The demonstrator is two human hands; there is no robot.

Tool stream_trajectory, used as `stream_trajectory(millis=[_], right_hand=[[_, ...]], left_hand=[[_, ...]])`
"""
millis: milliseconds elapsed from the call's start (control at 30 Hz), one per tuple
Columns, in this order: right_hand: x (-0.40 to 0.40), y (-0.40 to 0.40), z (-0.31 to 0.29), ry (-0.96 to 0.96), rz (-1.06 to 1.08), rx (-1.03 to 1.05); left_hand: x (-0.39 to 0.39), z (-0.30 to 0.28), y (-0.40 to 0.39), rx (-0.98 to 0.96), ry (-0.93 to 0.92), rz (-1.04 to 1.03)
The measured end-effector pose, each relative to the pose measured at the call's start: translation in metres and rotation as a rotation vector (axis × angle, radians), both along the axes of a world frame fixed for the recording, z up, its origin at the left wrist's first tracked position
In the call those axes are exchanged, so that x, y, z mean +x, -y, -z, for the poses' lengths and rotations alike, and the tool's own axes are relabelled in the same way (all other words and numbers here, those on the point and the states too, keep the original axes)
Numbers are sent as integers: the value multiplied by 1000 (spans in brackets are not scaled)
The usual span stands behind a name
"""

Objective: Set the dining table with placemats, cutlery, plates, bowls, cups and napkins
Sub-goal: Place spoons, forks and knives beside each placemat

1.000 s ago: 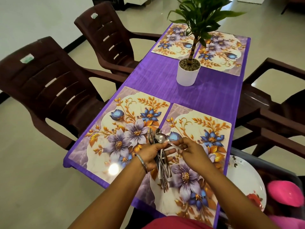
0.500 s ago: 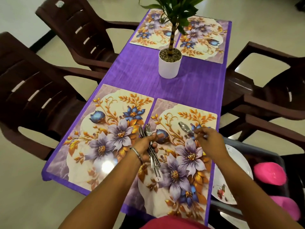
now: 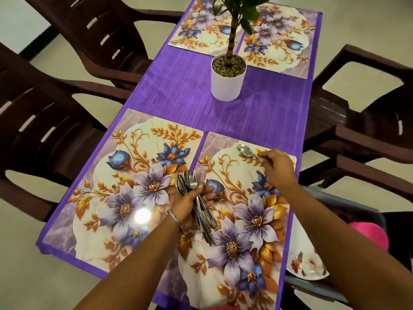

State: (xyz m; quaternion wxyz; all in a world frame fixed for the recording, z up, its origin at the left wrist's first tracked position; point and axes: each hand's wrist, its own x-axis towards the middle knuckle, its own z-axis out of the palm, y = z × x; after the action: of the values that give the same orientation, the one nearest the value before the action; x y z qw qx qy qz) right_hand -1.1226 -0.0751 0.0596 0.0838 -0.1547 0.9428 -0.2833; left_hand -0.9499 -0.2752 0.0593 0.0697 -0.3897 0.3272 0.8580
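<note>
Four floral purple-and-gold rectangular placemats [image 3: 143, 186] already lie on the purple-clothed worktop [image 3: 257, 113], so the step in hand is cutlery. The hands are apart: right hand [image 3: 278, 167] pinches the handle of a shiny steel spoon [image 3: 244, 151], bowl low over the near-right placemat's far edge; whether it touches is unclear. Left hand [image 3: 191, 201] grips a steel bundle of forks and spoons [image 3: 196, 198] between the two near mats. Next move, likely: release the spoon squarely, then draw another piece from the bundle without spilling the rest
</note>
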Motion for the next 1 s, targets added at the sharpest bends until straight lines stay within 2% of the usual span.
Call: stream_trajectory(millis=[433,1000], right_hand=[[-5,9,17,-40,62,-124],[2,-12,11,92,147,-175]], left_hand=[[-4,7,-2,-9,9,-41],[-2,15,0,-21,-10,-34]])
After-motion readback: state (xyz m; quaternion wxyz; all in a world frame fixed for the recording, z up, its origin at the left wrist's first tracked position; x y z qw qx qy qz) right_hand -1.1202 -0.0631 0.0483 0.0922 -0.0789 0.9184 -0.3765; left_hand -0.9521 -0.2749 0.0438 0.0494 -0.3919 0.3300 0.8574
